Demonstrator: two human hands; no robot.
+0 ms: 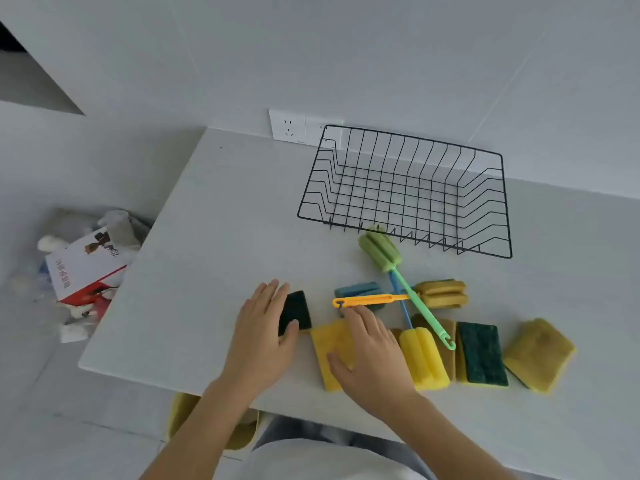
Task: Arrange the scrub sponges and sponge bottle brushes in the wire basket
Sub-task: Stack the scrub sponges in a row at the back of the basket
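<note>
Wire basket (pixel 405 192) at back of tabletop (pixel 214 237), near wall, nothing in it. Sponges and brushes all in front of it on tabletop. Green sponge brush (pixel 381 249) head just beside basket's front rim; its handle crosses orange brush handle (pixel 370 301) and blue one. Left hand (pixel 259 344) open, fingers flat, on dark green sponge (pixel 296 311). Right hand (pixel 370 358) open, resting on yellow sponge (pixel 332 348), gripping nothing. Further sponges to right, green-topped one (pixel 481 355) among them.
</note>
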